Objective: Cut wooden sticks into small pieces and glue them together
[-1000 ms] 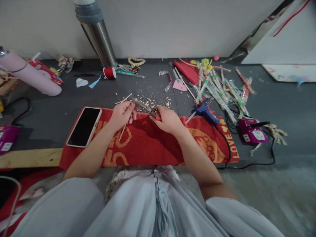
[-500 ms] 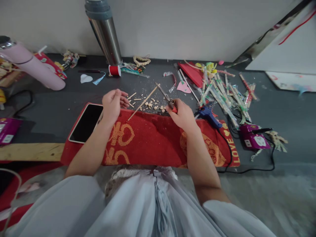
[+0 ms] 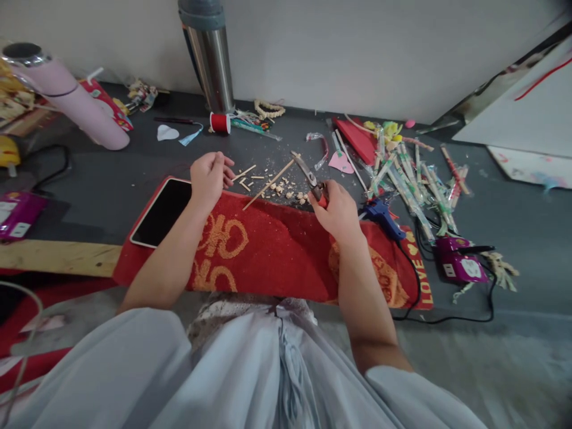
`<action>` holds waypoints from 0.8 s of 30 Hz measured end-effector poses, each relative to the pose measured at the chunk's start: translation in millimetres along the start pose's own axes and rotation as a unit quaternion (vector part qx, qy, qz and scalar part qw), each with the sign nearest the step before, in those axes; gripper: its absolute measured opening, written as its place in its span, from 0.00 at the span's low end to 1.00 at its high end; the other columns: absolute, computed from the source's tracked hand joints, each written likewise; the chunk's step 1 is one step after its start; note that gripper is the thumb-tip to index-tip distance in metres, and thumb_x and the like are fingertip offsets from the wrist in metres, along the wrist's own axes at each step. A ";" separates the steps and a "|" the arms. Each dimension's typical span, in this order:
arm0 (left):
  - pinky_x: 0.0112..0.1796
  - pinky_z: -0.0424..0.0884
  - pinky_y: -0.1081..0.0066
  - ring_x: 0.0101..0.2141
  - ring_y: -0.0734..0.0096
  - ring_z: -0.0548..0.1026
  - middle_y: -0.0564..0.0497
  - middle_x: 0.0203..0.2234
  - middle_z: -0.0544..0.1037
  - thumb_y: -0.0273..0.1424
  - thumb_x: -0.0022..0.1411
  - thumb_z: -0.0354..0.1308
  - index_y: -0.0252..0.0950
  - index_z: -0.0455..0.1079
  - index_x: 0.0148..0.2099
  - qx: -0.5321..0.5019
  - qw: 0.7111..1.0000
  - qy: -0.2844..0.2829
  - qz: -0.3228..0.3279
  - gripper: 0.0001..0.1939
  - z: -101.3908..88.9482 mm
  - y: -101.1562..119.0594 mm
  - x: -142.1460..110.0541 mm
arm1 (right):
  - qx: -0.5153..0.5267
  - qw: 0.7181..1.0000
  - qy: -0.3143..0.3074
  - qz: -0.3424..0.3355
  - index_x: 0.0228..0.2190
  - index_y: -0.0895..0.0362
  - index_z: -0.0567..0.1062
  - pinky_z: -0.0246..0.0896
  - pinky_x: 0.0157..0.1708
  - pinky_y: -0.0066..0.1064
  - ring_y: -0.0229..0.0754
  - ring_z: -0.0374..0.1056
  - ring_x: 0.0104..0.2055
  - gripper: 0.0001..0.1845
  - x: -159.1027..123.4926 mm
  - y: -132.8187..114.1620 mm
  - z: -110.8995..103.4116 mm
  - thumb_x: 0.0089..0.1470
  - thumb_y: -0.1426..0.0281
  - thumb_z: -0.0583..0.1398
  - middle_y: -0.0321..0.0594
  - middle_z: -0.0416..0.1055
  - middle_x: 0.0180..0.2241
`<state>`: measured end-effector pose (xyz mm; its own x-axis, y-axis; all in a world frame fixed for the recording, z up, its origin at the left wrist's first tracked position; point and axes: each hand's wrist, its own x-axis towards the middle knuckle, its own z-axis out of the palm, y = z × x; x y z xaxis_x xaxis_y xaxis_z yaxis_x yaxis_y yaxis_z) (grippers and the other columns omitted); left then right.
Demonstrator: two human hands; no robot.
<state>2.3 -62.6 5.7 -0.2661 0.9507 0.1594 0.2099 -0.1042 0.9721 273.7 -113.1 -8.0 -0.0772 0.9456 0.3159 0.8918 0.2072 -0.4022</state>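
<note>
My right hand [image 3: 338, 208] is closed around the red handles of metal pruning snips [image 3: 308, 173]. Their narrow blades point up and to the left. A long thin wooden stick [image 3: 270, 183] slants from the red cloth toward the blade tips; whether it touches them I cannot tell. My left hand [image 3: 210, 179] hovers by the cloth's upper edge, fingers loosely curled and apart, with nothing visibly held. Close to its fingertips lies a short stick [image 3: 244, 173]. Small wood chips [image 3: 279, 187] are scattered between my hands.
A phone or tablet [image 3: 163, 211] rests on the red cloth [image 3: 277, 256], beside my left forearm. On the right are a blue glue gun [image 3: 384, 215] with its cord and several wrapped sticks [image 3: 409, 179]. A steel thermos [image 3: 214, 71] and red thread spool [image 3: 220, 123] stand behind.
The view has shifted, so the scene sits farther right. My left hand has drawn back slightly from the short sticks, showing more of one. My right hand keeps its grip on the pruning snips.
</note>
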 end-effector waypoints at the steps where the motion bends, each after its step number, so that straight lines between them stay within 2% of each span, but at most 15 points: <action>1: 0.15 0.59 0.79 0.12 0.82 0.66 0.55 0.14 0.70 0.45 0.65 0.51 0.36 0.68 0.28 0.002 1.000 -0.001 0.000 0.20 -0.3 0.2 0.1 | 0.000 1.000 0.002 -0.004 0.37 0.56 0.67 0.59 0.37 0.41 0.51 0.66 0.38 0.15 -0.3 -0.3 -0.1 0.57 0.58 0.54 0.48 0.70 0.35; 7: 0.16 0.59 0.81 0.13 0.83 0.65 0.56 0.15 0.70 0.40 0.67 0.49 0.35 0.67 0.29 0.035 0.999 -0.020 0.002 0.18 -1.0 -0.9 0.5 | 0.002 1.000 -0.004 -0.003 0.38 0.56 0.68 0.59 0.37 0.41 0.51 0.66 0.38 0.15 -0.5 -2.0 0.3 0.57 0.58 0.53 0.49 0.70 0.35; 12: 0.19 0.61 0.80 0.15 0.82 0.67 0.54 0.17 0.72 0.39 0.66 0.49 0.34 0.69 0.31 0.102 0.992 -0.074 0.019 0.16 -2.6 -8.3 1.3 | -0.011 1.000 -0.027 0.013 0.38 0.57 0.68 0.59 0.37 0.41 0.52 0.67 0.38 0.16 0.1 -2.5 0.3 0.57 0.57 0.53 0.50 0.71 0.36; 14: 0.22 0.63 0.78 0.17 0.80 0.69 0.52 0.20 0.74 0.38 0.64 0.50 0.34 0.72 0.32 0.148 0.982 -0.112 0.030 0.15 -5.3 -10.3 1.7 | -0.019 0.999 -0.037 0.025 0.37 0.58 0.68 0.60 0.37 0.41 0.53 0.68 0.39 0.16 0.4 -3.0 0.5 0.58 0.57 0.53 0.50 0.72 0.36; 17: 0.27 0.65 0.75 0.22 0.76 0.73 0.50 0.22 0.78 0.37 0.61 0.53 0.34 0.76 0.33 0.257 0.940 -0.221 0.044 0.14 -10.9 -7.8 2.8 | -0.036 0.997 -0.050 0.054 0.38 0.58 0.68 0.60 0.38 0.41 0.54 0.69 0.40 0.17 0.9 -3.7 1.4 0.59 0.57 0.52 0.52 0.73 0.37; 20: 0.30 0.63 0.72 0.27 0.70 0.75 0.49 0.24 0.80 0.38 0.57 0.56 0.36 0.78 0.31 0.380 0.865 -0.322 0.055 0.13 -15.2 1.8 3.6 | -0.054 0.992 -0.066 0.090 0.38 0.59 0.68 0.60 0.38 0.41 0.54 0.69 0.40 0.18 1.4 -4.2 1.9 0.60 0.57 0.51 0.54 0.73 0.38; 22: 0.31 0.62 0.71 0.29 0.69 0.75 0.49 0.25 0.81 0.38 0.56 0.56 0.37 0.80 0.31 0.423 0.829 -0.362 0.047 0.14 -16.3 9.2 3.1 | -0.059 0.989 -0.076 0.110 0.38 0.60 0.69 0.60 0.38 0.41 0.54 0.70 0.40 0.19 1.7 -4.4 1.8 0.60 0.56 0.51 0.54 0.73 0.38; 24: 0.31 0.62 0.71 0.30 0.68 0.75 0.49 0.28 0.82 0.38 0.55 0.57 0.38 0.80 0.33 0.445 0.807 -0.386 0.038 0.13 -16.1 14.8 2.0 | -0.060 0.987 -0.082 0.121 0.38 0.59 0.69 0.60 0.38 0.40 0.54 0.70 0.40 0.19 1.9 -4.5 1.5 0.60 0.56 0.51 0.54 0.74 0.38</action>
<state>-10.3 -67.0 23.3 0.3734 0.8856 -0.2762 0.8817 -0.2463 0.4023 268.9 -111.8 -6.8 0.0814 0.9938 0.0751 0.9384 -0.0510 -0.3417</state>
